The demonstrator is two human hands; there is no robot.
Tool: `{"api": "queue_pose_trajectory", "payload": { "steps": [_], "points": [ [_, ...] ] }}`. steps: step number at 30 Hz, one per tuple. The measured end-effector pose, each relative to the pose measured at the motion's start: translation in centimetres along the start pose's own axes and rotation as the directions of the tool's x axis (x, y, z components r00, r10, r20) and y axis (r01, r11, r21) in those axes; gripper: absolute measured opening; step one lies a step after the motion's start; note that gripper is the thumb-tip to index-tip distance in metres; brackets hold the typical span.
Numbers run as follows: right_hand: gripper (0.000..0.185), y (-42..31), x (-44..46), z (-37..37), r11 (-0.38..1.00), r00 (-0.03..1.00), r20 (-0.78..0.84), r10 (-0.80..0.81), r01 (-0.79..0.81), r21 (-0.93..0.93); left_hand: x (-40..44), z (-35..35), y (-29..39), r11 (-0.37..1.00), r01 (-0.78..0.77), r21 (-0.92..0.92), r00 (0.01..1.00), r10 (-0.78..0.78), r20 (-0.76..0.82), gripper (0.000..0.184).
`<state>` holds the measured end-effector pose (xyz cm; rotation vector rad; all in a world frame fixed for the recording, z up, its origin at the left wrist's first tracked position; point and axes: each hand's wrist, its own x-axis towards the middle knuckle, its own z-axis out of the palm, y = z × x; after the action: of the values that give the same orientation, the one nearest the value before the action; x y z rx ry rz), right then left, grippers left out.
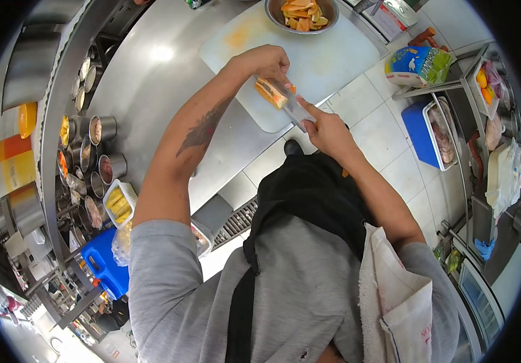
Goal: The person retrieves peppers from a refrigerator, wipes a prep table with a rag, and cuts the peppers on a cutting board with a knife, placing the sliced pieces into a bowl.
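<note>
My right hand (328, 130) is closed round the handle end of a knife (297, 110), its blade angled up to the left against an orange piece of food (271, 93). That piece has a pale cut face and lies on a white cutting board (333, 60). Above it, my left hand (268, 63) has its fingers bent down at the food's upper end, near the blade; its exact hold is partly hidden. A metal bowl (269, 23) with orange and yellowish pieces stands at the board's far edge.
Metal containers (103, 129) of food line the left side, near a white basket (128, 195) of yellow items and a blue jug (104, 260). At the right are a blue bin (421, 136), a colourful bag (416, 65) and metal shelving.
</note>
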<state>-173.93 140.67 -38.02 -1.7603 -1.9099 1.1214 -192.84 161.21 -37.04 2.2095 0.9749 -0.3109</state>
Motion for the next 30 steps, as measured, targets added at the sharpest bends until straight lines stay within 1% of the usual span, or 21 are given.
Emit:
{"api": "queue_pose_trajectory", "payload": {
  "steps": [1, 2, 4, 5, 7, 8, 10, 11, 14, 16, 18, 19, 20, 21, 22, 23, 25, 27, 29, 30],
  "points": [
    [0.060, 0.1, 0.0, -0.3, 0.999, 0.998, 0.046, 0.031, -0.032, 0.024, 0.6, 0.1, 0.1, 0.998, -0.021, 0.060, 0.998, 0.017, 0.063, 0.045],
    [0.060, 0.6, 0.1, -0.2, 0.999, 0.999, 0.043, 0.030, -0.031, 0.026, 1.1, 0.2, 0.2, 0.998, -0.021, 0.064, 0.998, 0.017, 0.063, 0.045],
    [0.060, 1.1, 0.5, -0.2, 0.989, 0.999, 0.035, 0.012, -0.017, 0.147, 1.8, 0.6, -0.1, 0.990, -0.094, 0.100, 0.994, 0.087, 0.073, 0.045],
    [0.060, 1.6, 0.4, -0.5, 0.988, 0.999, 0.031, 0.012, -0.016, 0.154, 1.9, 0.8, -0.4, 0.990, -0.094, 0.107, 0.993, 0.086, 0.078, 0.045],
    [0.061, 0.7, -0.4, -2.2, 0.964, 0.971, 0.200, 0.131, -0.172, 0.203, 1.4, 1.1, -0.6, 0.986, -0.135, 0.102, 0.990, 0.130, 0.055, 0.044],
    [0.061, 0.7, -0.7, -2.4, 0.964, 0.974, 0.191, 0.123, -0.163, 0.210, 1.1, 1.0, -0.7, 0.984, -0.134, 0.116, 0.990, 0.129, 0.054, 0.044],
    [0.060, 1.1, -1.5, -2.2, 0.956, 0.974, 0.195, 0.116, -0.162, 0.243, 0.5, 1.4, -0.5, 0.994, -0.089, 0.056, 0.996, 0.088, 0.016, 0.042],
    [0.059, 1.8, -1.1, -0.7, 0.992, 0.998, 0.058, -0.030, 0.023, 0.126, 0.5, 1.4, -0.5, 0.991, -0.095, 0.096, 0.995, 0.095, 0.007, 0.041],
    [0.059, -0.2, 0.7, 1.0, 0.994, 0.997, 0.069, -0.025, 0.018, 0.109, 0.3, 1.3, -0.3, 0.993, -0.060, 0.100, 0.998, 0.058, 0.030, 0.040],
    [0.059, -1.0, 1.2, 2.1, 0.988, 0.996, 0.067, -0.061, 0.051, 0.148, -0.1, 1.3, -0.3, 0.993, -0.060, 0.104, 0.998, 0.060, 0.008, 0.041],
    [0.060, -1.3, 1.4, 2.6, 0.977, 0.984, 0.113, -0.136, 0.114, 0.181, -0.2, 1.5, -0.2, 0.993, -0.061, 0.100, 0.998, 0.064, -0.022, 0.041],
    [0.060, -1.2, 1.4, 2.5, 0.969, 0.970, 0.188, -0.155, 0.112, 0.222, -0.4, 1.7, -0.3, 0.990, -0.075, 0.121, 0.995, 0.083, -0.058, 0.037],
    [0.060, -1.1, 1.0, 2.3, 0.967, 0.969, 0.190, -0.160, 0.116, 0.226, -0.6, 1.9, -0.4, 0.986, -0.088, 0.140, 0.991, 0.101, -0.091, 0.034],
    [0.060, -1.5, 0.5, 1.4, 0.956, 0.944, 0.313, -0.104, 0.008, 0.294, -0.8, 1.5, -0.7, 0.985, -0.086, 0.147, 0.991, 0.100, -0.094, 0.034],
    [0.060, -1.6, 0.5, 0.6, 0.933, 0.900, 0.433, -0.056, -0.107, 0.344, -1.2, 0.8, -1.1, 0.985, -0.158, 0.066, 0.951, 0.170, -0.257, 0.029],
    [0.059, -1.2, 0.4, 0.2, 0.933, 0.896, 0.437, -0.077, -0.089, 0.348, -1.9, 0.4, -1.5, 0.970, -0.241, -0.010, 0.883, 0.215, -0.416, 0.025],
    [0.059, -1.7, -0.1, -3.1, 0.941, 0.894, 0.444, -0.066, -0.092, 0.325, -5.2, -2.9, 1.3, 1.000, -0.014, -0.024, 0.867, 0.000, -0.498, 0.023],
    [0.060, -1.8, -0.6, -7.5, 0.952, 0.899, 0.436, -0.050, -0.089, 0.294, -7.8, -5.3, 5.3, 0.995, 0.061, -0.084, 0.772, -0.101, -0.627, 0.023],
    [0.059, -0.7, -1.5, -11.7, 0.909, 0.954, 0.298, -0.039, -0.090, 0.406, -8.8, -5.8, 8.2, 0.991, 0.018, 0.135, 0.690, 0.085, -0.719, 0.026],
    [0.058, 0.2, -1.7, -13.8, 0.893, 0.976, 0.214, -0.038, -0.063, 0.446, -8.6, -5.7, 10.5, 0.989, -0.011, 0.147, 0.685, 0.114, -0.719, 0.026]
  ]
}}
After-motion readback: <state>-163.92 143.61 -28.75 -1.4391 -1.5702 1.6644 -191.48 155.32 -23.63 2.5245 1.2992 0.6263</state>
